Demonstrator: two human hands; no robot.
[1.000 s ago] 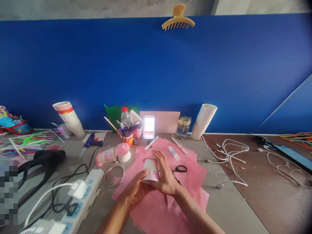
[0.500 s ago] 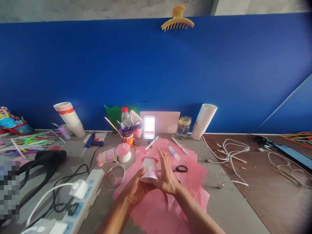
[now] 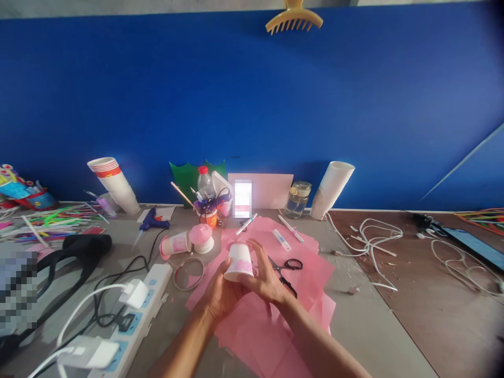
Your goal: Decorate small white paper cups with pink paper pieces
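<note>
The head view looks down on a grey table backed by a blue wall. The left hand (image 3: 221, 300) and the right hand (image 3: 264, 279) grasp one paper cup (image 3: 239, 262) between them, fingers curved and pressed against its sides. The cup is white with a pink pattern, tilted slightly, and held above the middle of loosely crumpled pink paper (image 3: 309, 286), not touching it.

Just right of the cup lie one pair of black-handled scissors (image 3: 285, 271) on that paper, and farther away are two slim markers (image 3: 290, 228) and a small tube (image 3: 282, 240). To the left stand a cup on its side (image 3: 175, 244), a pink-topped cup (image 3: 201, 237), and a thin ring (image 3: 189, 274). Beyond them are a blue glue gun (image 3: 151, 222) and a white power strip (image 3: 142, 315).

Along the wall stand two cup stacks, one red-banded (image 3: 114, 185) and one plain white (image 3: 331, 189), plus a plastic bottle (image 3: 205, 184) and a glass jar (image 3: 298, 200). Bundled pipe cleaners (image 3: 51, 219) lie far left; white cables (image 3: 372, 247) curl on the brown board at right.
</note>
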